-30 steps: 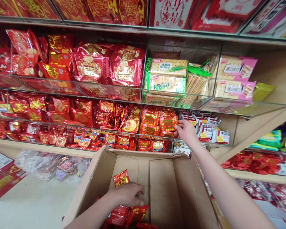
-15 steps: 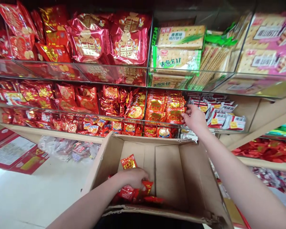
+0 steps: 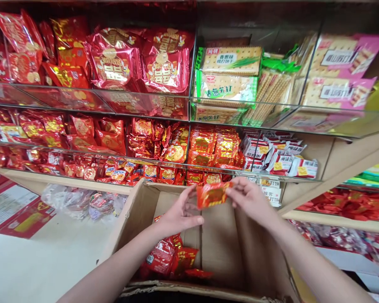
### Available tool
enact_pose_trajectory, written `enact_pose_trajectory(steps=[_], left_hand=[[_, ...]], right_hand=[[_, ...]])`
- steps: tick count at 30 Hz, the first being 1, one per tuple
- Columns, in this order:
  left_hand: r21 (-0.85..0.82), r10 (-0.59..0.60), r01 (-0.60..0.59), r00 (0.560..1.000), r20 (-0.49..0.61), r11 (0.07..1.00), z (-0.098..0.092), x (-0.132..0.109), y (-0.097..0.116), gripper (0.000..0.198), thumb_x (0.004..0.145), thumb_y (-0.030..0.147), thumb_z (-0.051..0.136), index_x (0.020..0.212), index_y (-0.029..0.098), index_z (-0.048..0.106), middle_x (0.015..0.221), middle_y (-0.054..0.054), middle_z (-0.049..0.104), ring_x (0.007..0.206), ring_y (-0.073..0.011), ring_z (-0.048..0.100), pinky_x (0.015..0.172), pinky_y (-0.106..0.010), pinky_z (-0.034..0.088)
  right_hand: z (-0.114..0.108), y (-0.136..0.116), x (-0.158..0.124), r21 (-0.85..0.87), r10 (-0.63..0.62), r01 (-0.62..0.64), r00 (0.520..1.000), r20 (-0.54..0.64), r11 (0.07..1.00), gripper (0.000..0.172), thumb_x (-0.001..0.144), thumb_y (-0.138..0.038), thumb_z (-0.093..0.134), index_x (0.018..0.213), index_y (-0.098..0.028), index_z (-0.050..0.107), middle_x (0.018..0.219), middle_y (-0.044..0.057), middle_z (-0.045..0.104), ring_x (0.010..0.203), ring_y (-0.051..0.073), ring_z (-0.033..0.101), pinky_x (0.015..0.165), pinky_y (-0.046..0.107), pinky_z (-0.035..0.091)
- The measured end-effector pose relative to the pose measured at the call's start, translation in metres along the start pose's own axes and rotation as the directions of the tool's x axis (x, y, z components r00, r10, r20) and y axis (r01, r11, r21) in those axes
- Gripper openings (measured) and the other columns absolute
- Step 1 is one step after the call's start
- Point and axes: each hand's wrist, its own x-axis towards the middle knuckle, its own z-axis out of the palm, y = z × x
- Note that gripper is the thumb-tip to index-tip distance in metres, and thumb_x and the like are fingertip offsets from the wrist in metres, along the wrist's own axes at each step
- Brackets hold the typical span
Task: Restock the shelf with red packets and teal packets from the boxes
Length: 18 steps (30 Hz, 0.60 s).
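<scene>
My right hand [image 3: 249, 198] pinches one end of a small red snack packet [image 3: 212, 195] with gold print, above the far part of a cardboard box [image 3: 268, 277]. At the packet's other end is my left hand [image 3: 180, 214], thumb and fingers apart; whether its fingertips touch the packet I cannot tell. Below my left forearm, several red snack packets [image 3: 164, 256] lie in the left side of the box, partly hidden by the arm. Behind the box, a shelf row holds matching red packets [image 3: 213, 145].
Clear-fronted shelves stand ahead, with large red packs [image 3: 113, 63], green-edged cracker packs [image 3: 225, 86] and white-and-red packets [image 3: 278, 158]. On the floor at left lie plastic bags of goods [image 3: 85, 202] beside a red carton [image 3: 19, 214].
My right hand has come back from the shelf, now holding a red packet over the box. My left hand has risen from the packets in the box toward it, fingers spread.
</scene>
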Motion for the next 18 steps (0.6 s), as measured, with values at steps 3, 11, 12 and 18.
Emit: enact_pose_trajectory(steps=[3, 11, 12, 18], left_hand=[[-0.080, 0.017, -0.023, 0.997, -0.072, 0.997, 0.002, 0.004, 0.010, 0.044, 0.072, 0.033, 0.058, 0.112, 0.020, 0.047, 0.107, -0.007, 0.056, 0.091, -0.0159, 0.054, 0.081, -0.028, 0.042], [-0.363, -0.193, 0.078, 0.937, -0.291, 0.928, -0.005, 0.007, 0.005, 0.037, 0.068, 0.032, 0.062, 0.100, 0.018, 0.048, 0.082, 0.000, 0.062, 0.066, -0.0096, 0.056, 0.065, -0.022, 0.044], [-0.388, -0.207, 0.082, 0.934, -0.291, 0.918, -0.006, 0.008, 0.007, 0.037, 0.068, 0.032, 0.062, 0.100, 0.019, 0.048, 0.084, -0.001, 0.062, 0.069, -0.0104, 0.057, 0.067, -0.023, 0.044], [-0.318, -0.196, 0.119, 0.955, -0.223, 0.941, -0.014, 0.009, 0.016, 0.043, 0.065, 0.027, 0.064, 0.103, 0.019, 0.047, 0.089, -0.002, 0.063, 0.070, -0.0116, 0.058, 0.068, -0.025, 0.044]], right_hand=[[0.012, -0.002, -0.006, -0.189, -0.079, 0.109, 0.984, 0.162, 0.976, 0.012, 0.079, -0.031, 0.047, 0.078, -0.020, 0.052, 0.068, -0.001, 0.059, 0.057, 0.011, 0.055, 0.053, 0.023, 0.044], [-0.042, -0.003, 0.066, -0.798, -0.065, 0.043, 0.998, 0.005, 0.601, 0.024, 0.080, -0.023, 0.042, 0.097, -0.018, 0.058, 0.078, 0.004, 0.066, 0.066, 0.016, 0.061, 0.068, 0.026, 0.042], [-0.043, -0.002, 0.072, -0.802, -0.007, 0.035, 0.999, 0.038, 0.596, 0.025, 0.080, -0.022, 0.040, 0.096, -0.018, 0.059, 0.070, 0.002, 0.066, 0.058, 0.014, 0.060, 0.067, 0.024, 0.042], [-0.038, -0.007, 0.093, -0.888, 0.048, 0.054, 0.995, 0.085, 0.456, 0.026, 0.080, -0.018, 0.039, 0.094, -0.018, 0.062, 0.078, 0.006, 0.067, 0.073, 0.017, 0.061, 0.064, 0.023, 0.039]])
